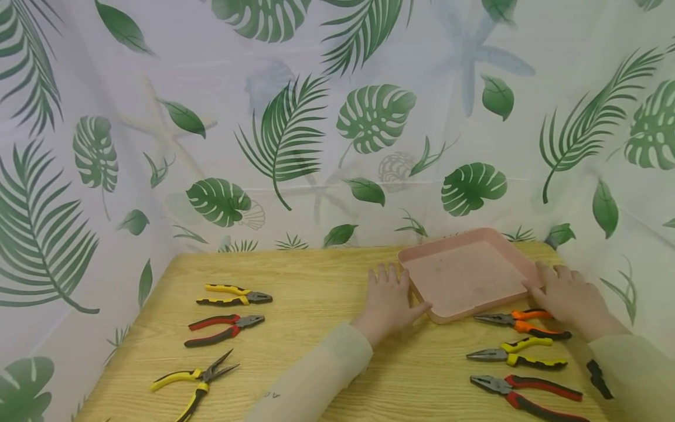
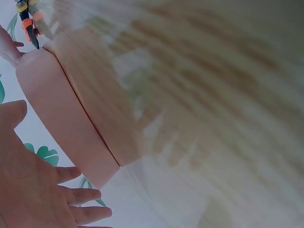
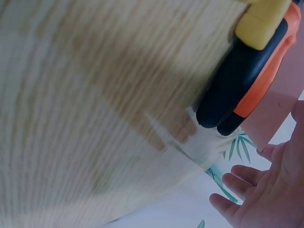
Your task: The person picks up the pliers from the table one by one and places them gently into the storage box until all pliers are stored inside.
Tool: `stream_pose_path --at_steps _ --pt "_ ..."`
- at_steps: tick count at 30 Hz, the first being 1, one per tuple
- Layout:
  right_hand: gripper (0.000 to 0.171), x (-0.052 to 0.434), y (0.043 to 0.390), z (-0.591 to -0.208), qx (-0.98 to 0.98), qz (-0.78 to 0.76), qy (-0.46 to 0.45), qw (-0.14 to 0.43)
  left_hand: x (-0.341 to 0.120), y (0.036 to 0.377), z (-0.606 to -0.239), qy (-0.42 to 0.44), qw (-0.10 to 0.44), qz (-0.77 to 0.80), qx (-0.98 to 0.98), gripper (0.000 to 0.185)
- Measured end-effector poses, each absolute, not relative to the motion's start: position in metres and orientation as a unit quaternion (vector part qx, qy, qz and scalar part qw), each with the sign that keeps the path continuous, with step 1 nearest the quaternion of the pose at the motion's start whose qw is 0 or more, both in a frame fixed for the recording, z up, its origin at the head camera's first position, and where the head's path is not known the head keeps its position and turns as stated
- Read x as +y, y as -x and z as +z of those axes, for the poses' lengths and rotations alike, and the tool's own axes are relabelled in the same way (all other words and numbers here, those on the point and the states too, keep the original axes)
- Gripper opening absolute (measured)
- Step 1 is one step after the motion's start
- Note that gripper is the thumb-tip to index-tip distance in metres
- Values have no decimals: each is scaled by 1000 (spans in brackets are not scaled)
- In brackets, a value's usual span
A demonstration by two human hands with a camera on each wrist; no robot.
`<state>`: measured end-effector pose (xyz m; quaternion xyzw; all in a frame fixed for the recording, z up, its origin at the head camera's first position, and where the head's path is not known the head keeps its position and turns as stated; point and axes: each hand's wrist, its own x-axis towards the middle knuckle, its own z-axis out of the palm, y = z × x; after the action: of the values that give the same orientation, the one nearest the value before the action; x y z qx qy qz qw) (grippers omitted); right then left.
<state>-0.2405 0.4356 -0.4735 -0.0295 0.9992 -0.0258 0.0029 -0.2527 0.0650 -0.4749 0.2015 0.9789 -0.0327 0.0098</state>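
A shallow pink tray (image 1: 453,275) lies at the back right of the table, turned slightly askew. My left hand (image 1: 387,299) is at its left side, fingers spread and pointing away, the thumb by the front left corner. In the left wrist view those fingers (image 2: 78,194) are extended beside the wall of the tray (image 2: 71,114). At the opposite side, my right hand (image 1: 572,296) has its thumb at the tray's right front corner. The right wrist view shows its fingers (image 3: 237,183) loosely extended, close to the tray. Orange-and-black pliers (image 1: 519,321) lie just in front of the tray.
Yellow-handled pliers (image 1: 519,353) and red-handled pliers (image 1: 527,394) lie below the right hand. On the left are yellow pliers (image 1: 232,295), red pliers (image 1: 227,329) and spread long-nose pliers (image 1: 197,381). A leaf-patterned curtain (image 1: 316,146) stands behind the wooden table (image 1: 311,275).
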Motion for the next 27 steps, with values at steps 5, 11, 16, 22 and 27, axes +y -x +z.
stream_pose_path --at_steps 5,11,16,22,27 --pt "81 434 240 -471 999 -26 33 0 66 251 -474 -205 -2 -37 978 96" --pt "80 433 239 -471 999 -24 33 0 66 250 -472 -205 -2 -37 978 97" --pt "79 430 242 -471 999 -25 38 -4 63 253 -473 -200 4 -51 978 99" --pt "79 425 243 -471 999 -26 46 -1 60 257 -473 -195 15 -68 978 98" --pt "79 419 242 -473 999 -21 49 3 54 256 -473 -193 21 -74 978 97"
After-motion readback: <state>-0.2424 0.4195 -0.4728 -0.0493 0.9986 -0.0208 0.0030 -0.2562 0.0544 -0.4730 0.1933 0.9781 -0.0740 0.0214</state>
